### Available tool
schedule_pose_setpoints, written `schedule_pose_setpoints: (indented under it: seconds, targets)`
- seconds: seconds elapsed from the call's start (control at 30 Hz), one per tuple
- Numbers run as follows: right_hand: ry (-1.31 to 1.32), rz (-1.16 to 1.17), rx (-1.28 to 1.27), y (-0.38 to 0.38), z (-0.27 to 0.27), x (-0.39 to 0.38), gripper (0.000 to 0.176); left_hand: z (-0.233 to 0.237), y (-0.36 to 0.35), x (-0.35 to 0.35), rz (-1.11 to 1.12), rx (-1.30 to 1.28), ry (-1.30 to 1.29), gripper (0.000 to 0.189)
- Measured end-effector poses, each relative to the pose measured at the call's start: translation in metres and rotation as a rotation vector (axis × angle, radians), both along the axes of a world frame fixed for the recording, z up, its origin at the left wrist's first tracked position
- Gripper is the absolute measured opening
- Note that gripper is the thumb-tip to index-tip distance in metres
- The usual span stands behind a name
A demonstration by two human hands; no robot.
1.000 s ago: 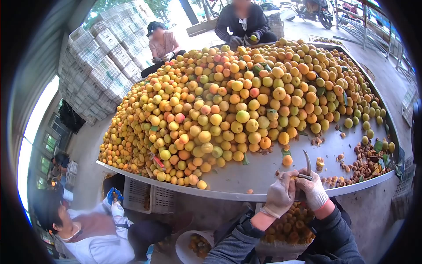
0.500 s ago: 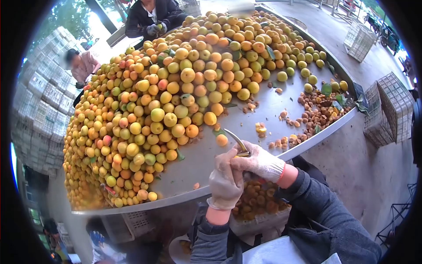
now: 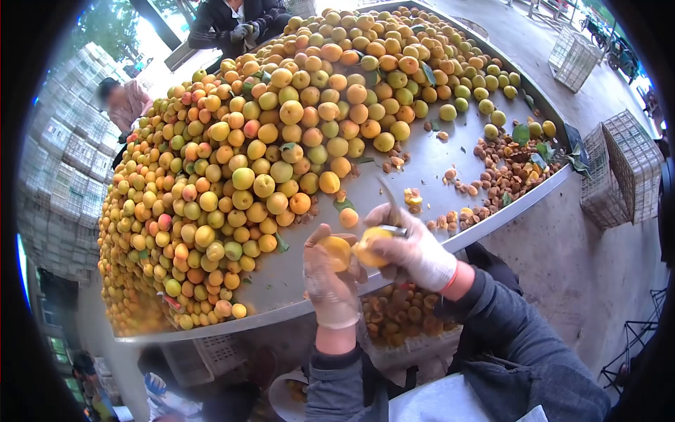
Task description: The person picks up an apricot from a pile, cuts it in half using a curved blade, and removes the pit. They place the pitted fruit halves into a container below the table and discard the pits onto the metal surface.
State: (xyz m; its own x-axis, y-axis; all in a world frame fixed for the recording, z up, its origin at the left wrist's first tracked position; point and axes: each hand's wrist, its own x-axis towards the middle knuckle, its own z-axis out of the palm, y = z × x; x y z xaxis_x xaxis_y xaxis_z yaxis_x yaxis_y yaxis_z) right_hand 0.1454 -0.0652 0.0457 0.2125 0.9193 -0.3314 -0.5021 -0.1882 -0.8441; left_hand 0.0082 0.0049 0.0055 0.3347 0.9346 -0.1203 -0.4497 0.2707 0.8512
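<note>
My left hand, in a pale glove, holds a yellow apricot half against its fingers. In my gloved right hand is another apricot half, pinched at the fingertips, together with a small knife whose curved blade points up and away and looks blurred. Both hands are above the table's near edge, a little apart. Just beyond them a single orange apricot lies on the metal table. A large heap of whole apricots covers the left and far part.
Brown pits and scraps lie along the right edge. Below the table, a crate holds apricot halves. White crates stand on the floor at right, and stacked crates at left. Two people are across the heap.
My hands have drawn apart, the left going left. Two apricot halves now show, one in each hand. The knife has tilted more upright in my right hand.
</note>
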Motion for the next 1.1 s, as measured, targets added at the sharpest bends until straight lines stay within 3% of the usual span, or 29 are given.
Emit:
schedule_pose_setpoints:
  seconds: [0.03,0.07,0.2,0.27,0.37,0.4,0.43,0.5,0.53,0.57,0.67,0.7,0.73,0.8,0.97,1.03,1.1]
  targets:
    - [0.099,-0.003,0.045,0.0,-0.008,0.008,0.033,0.004,-0.002,-0.004,-0.067,-0.128,-0.16,0.042]
    - [0.085,-0.014,0.006,0.001,-0.012,0.016,0.032,-0.001,0.002,-0.007,-0.058,-0.162,-0.12,0.051]
    - [-0.087,-0.024,-0.095,-0.001,-0.007,0.028,0.027,-0.008,-0.001,-0.031,-0.205,-0.019,-0.007,0.055]
    - [-0.165,0.025,-0.085,-0.005,-0.005,0.031,0.028,-0.009,0.0,-0.037,-0.581,0.321,0.358,0.066]
    - [-0.228,0.171,-0.033,-0.004,-0.007,0.029,0.026,-0.017,-0.009,-0.032,-0.462,0.364,0.521,0.076]
    - [-0.27,0.284,-0.04,-0.004,0.006,0.026,0.026,-0.011,-0.016,-0.016,-0.325,-0.005,0.314,0.086]
    - [-0.308,0.399,-0.042,-0.002,0.018,0.021,0.026,-0.007,-0.016,-0.016,-0.319,-0.009,0.322,0.086]
    - [-0.331,0.408,0.224,0.007,-0.012,0.003,0.027,0.0,-0.013,-0.018,-0.474,-0.127,0.243,0.088]
    - [-0.504,0.381,0.364,0.012,-0.019,0.004,0.025,0.005,-0.009,-0.021,-0.566,-0.179,0.154,0.085]
    - [-0.502,0.384,0.363,0.012,-0.019,0.004,0.025,0.003,-0.008,-0.024,-0.563,-0.181,0.155,0.085]
    - [-0.253,-0.006,0.091,0.01,0.005,-0.001,0.021,-0.01,-0.005,-0.027,-0.519,-0.047,0.337,0.073]
    - [-0.253,-0.008,0.09,0.009,0.008,0.002,0.021,-0.013,-0.004,-0.026,-0.504,-0.281,0.094,0.068]
    - [-0.109,-0.178,0.133,0.007,0.01,0.009,0.02,-0.015,-0.004,-0.023,-0.481,-0.512,-0.152,0.064]
    - [0.101,-0.487,0.228,0.011,0.011,0.012,0.017,-0.013,-0.012,-0.015,-0.446,-0.466,-0.116,0.06]
    - [0.003,-0.578,0.366,0.006,0.016,0.001,0.019,-0.014,-0.022,-0.002,-0.468,-0.432,-0.069,0.056]
    - [-0.052,-0.579,0.404,0.005,0.015,-0.002,0.018,-0.014,-0.023,0.001,-0.534,-0.638,-0.263,0.055]
    - [-0.103,-0.518,0.407,-0.001,0.011,0.004,0.018,-0.023,-0.026,0.004,-0.532,-0.547,-0.231,0.052]
